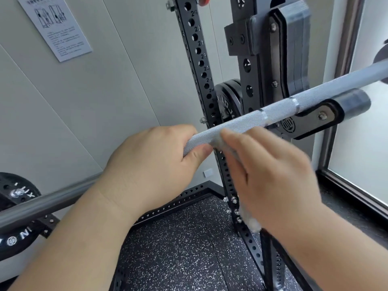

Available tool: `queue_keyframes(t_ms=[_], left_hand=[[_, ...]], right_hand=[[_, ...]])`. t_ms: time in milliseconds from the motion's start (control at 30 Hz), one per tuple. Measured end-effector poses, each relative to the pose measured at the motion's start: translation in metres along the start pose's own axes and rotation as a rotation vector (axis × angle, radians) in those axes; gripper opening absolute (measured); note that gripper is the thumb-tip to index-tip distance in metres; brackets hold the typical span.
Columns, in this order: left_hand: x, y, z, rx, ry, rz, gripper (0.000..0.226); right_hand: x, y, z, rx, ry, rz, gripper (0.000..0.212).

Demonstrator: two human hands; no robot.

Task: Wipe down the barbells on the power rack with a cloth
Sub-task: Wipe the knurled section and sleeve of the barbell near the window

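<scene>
Left hand at centre frame, clenched around the knurled barbell shaft. Right hand just beside it, blurred, with grey cloth under palm and fingertips against the bar; can't tell if the fingers curl round it. Bar runs up-right onto the J-hook on the black rack upright.

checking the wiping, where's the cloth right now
In the head view the cloth sits at centre, held against the barbell by the right hand, just right of the left hand that grips the bar.
</scene>
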State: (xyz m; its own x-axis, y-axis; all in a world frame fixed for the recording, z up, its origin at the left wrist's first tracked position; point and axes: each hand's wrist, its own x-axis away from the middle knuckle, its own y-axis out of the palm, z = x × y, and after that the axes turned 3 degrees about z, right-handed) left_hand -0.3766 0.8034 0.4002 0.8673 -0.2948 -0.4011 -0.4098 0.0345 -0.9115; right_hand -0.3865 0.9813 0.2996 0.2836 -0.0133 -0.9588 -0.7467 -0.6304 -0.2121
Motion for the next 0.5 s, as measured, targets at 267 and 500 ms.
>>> queue_keyframes(t_ms=[267,500], left_hand=[[0.003,0.005,0.002,-0.029,-0.007,0.057,0.056],[0.01,0.017,0.008,-0.234,0.063,0.201,0.044]], right_hand=[[0.006,0.008,-0.006,-0.062,0.0,0.0,0.014],[0.0,0.006,-0.001,-0.063,0.087,0.018,0.016]])
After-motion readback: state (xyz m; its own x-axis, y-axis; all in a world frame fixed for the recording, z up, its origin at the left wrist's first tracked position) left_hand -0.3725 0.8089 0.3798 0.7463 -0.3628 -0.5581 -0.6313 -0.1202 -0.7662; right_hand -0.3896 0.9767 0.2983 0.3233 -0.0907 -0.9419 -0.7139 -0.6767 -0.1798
